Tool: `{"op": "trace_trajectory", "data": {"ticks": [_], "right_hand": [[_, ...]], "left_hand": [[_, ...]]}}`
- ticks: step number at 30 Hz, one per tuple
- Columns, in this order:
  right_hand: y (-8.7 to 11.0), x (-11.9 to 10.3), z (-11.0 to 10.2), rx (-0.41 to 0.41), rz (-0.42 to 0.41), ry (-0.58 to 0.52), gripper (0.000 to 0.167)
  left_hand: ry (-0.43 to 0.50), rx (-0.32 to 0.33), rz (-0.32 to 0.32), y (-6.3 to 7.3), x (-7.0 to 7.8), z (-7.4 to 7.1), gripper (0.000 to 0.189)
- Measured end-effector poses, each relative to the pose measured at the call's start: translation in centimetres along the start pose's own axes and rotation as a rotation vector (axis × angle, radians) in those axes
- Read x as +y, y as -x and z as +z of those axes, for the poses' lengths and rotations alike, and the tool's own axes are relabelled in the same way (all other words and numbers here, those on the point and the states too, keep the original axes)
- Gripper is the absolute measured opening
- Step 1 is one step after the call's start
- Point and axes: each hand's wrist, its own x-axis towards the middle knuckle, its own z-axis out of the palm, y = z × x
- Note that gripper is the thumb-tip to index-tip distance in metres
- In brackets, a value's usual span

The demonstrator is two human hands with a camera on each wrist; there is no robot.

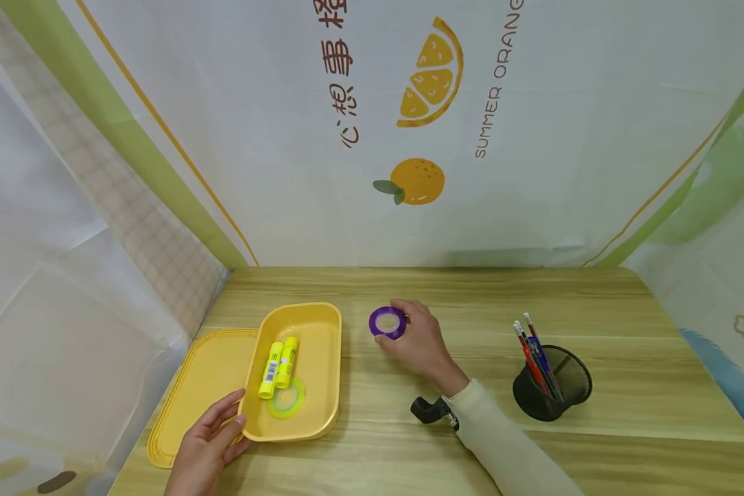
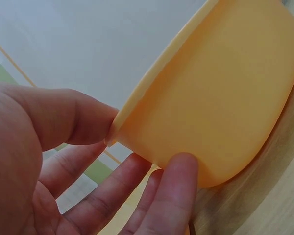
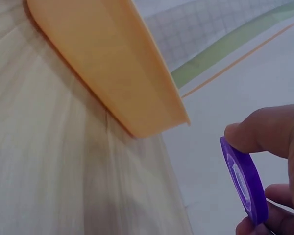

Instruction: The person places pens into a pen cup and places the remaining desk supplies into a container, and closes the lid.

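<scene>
In the head view, a yellow plastic box (image 1: 331, 413) stands on the table with two yellow glue sticks (image 1: 279, 368) and a yellow-green tape roll (image 1: 297, 406) inside. My left hand (image 1: 207, 441) holds the box at its near left corner. The left wrist view shows its fingertips at the rim and outer wall (image 2: 220, 98). Right of the box, my right hand (image 1: 421, 342) pinches a purple tape roll (image 1: 375, 331) by its edge between thumb and fingers. The right wrist view shows this purple roll (image 3: 257, 188) held up on edge, apart from the box (image 3: 108, 63).
A yellow lid (image 1: 198, 386) lies flat at the left, partly overlapped by the box. At the right stands a black mesh pen holder (image 1: 536, 406) with several pens and pencils. A printed white curtain (image 1: 533, 207) hangs behind the table (image 1: 403, 441).
</scene>
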Motion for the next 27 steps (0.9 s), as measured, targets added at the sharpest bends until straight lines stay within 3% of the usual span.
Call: {"op": "trace_trajectory", "data": {"ticks": [8, 27], "right_hand": [[0.2, -2.0, 0.2, -0.028, -0.056, -0.034, 0.069], [1.2, -4.9, 2.6, -0.218, -0.104, -0.087, 0.071]], "left_hand": [[-0.009, -0.009, 0.009, -0.1, -0.1, 0.0, 0.053], [0.002, -0.003, 0.017, -0.2, -0.1, -0.1, 0.046]]}}
